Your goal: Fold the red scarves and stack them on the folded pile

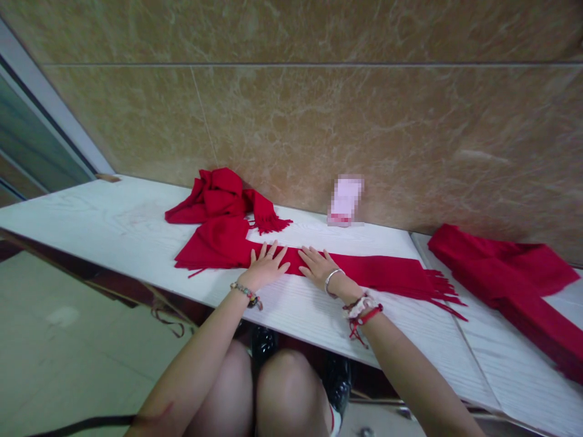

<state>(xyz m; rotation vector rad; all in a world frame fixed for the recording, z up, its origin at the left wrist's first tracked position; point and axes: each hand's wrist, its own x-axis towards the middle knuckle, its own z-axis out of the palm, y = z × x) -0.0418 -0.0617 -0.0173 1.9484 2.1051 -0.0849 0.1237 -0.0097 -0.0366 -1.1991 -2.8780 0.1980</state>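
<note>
A red fringed scarf (382,273) lies stretched lengthwise on the white bench top, its fringe pointing right. My left hand (265,267) rests flat on the middle of it, fingers spread. Beside it, my right hand (319,268) also presses flat on the cloth with fingers apart. At the left the red cloth widens into a folded part (213,244). Just behind that part, a crumpled heap of red cloth (221,194) with a fringed end lies near the wall; whether the two are joined I cannot tell.
Another red scarf (496,273) lies bent on the right part of the white bench top (113,206). A pixelated pinkish object (347,197) stands against the brown marbled wall (319,121). A dark cord (86,423) crosses the lower left. My knees are at the front edge.
</note>
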